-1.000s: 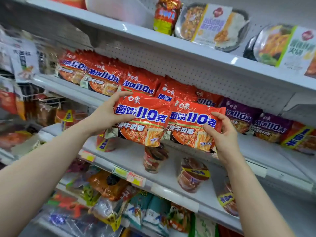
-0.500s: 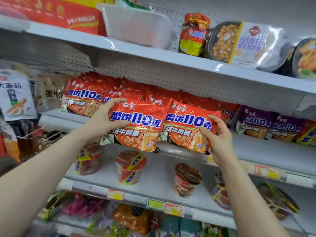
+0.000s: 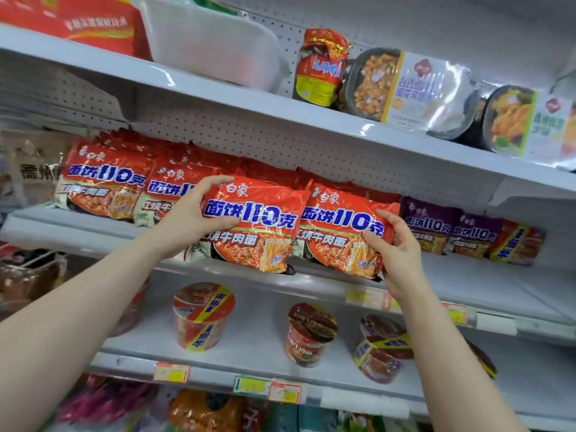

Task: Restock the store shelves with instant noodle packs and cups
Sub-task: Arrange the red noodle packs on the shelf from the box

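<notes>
The left hand [image 3: 190, 218] grips one red noodle pack [image 3: 255, 226] and the right hand [image 3: 400, 247] grips another red pack [image 3: 339, 232], fingers curled on both, at the middle shelf [image 3: 93, 235].

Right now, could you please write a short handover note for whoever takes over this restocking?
Left hand grips the left pack by its left edge; right hand grips the right pack by its right edge.
Both packs are side by side at the front of the middle shelf, before the red packs already lined up; purple packs stand to the right.
Done: red packs fill the row behind.
Left: probably push these two in and let go; the lower shelf holds only a few cups with gaps between them, so cups likely come next.
</notes>
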